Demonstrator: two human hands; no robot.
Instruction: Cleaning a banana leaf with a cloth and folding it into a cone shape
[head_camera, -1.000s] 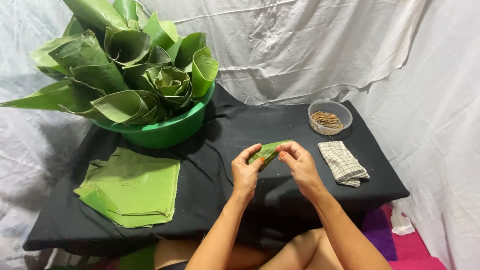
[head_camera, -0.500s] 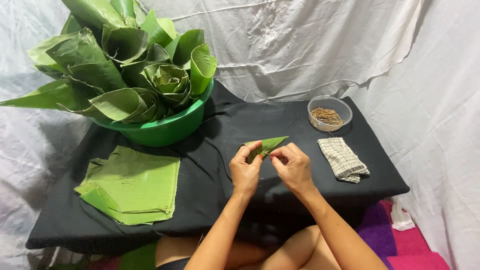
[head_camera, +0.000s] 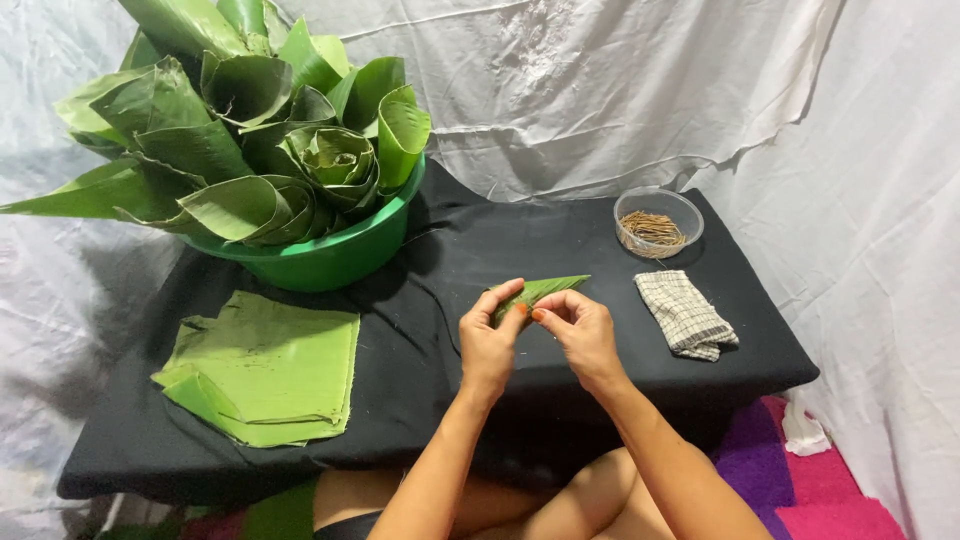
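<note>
A folded leaf cone sits pinched between the left hand and right hand, both closed narrowly on it, above the black table, right of the green basin. A loosened pinch could let the fold spring open.

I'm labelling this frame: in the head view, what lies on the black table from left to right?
Stack of cut leaf squares → left hand → folded leaf piece → right hand → checked cloth.
</note>
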